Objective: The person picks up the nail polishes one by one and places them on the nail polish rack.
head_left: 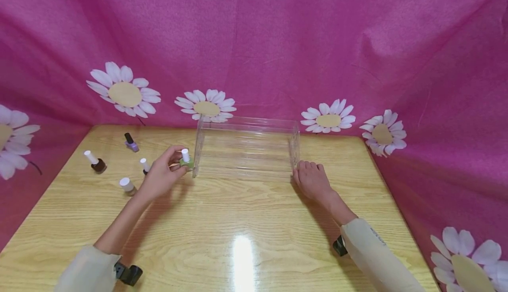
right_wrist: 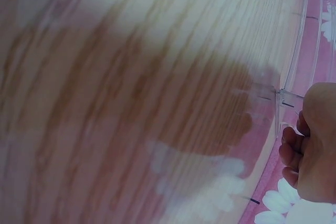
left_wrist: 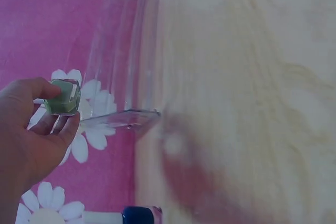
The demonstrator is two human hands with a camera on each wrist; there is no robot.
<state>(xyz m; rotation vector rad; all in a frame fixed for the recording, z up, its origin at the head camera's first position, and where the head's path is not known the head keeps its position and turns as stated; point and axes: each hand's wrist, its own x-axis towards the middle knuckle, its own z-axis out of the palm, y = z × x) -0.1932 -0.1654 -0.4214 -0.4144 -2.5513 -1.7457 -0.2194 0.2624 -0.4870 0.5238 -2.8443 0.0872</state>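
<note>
My left hand [head_left: 162,175] pinches a green nail polish bottle [head_left: 186,163] with a white cap, beside the left end of a clear plastic rack [head_left: 246,175]. In the left wrist view, the thumb and fingers hold the bottle [left_wrist: 63,98] by its glass sides, close to the rack's end panel [left_wrist: 123,119]. My right hand [head_left: 313,179] grips the rack's front right corner with curled fingers. The right wrist view shows that hand [right_wrist: 320,145] at the rack's corner [right_wrist: 283,97]; its exact hold is partly hidden. No bottles are visible on the rack.
On the table's left stand a dark bottle [head_left: 99,166], a purple bottle [head_left: 132,145] with a black cap, a white-capped greyish bottle [head_left: 128,186] and another white-capped bottle [head_left: 144,165], partly behind the left hand. A pink flowered cloth [head_left: 262,54] hangs behind the wooden table [head_left: 222,230].
</note>
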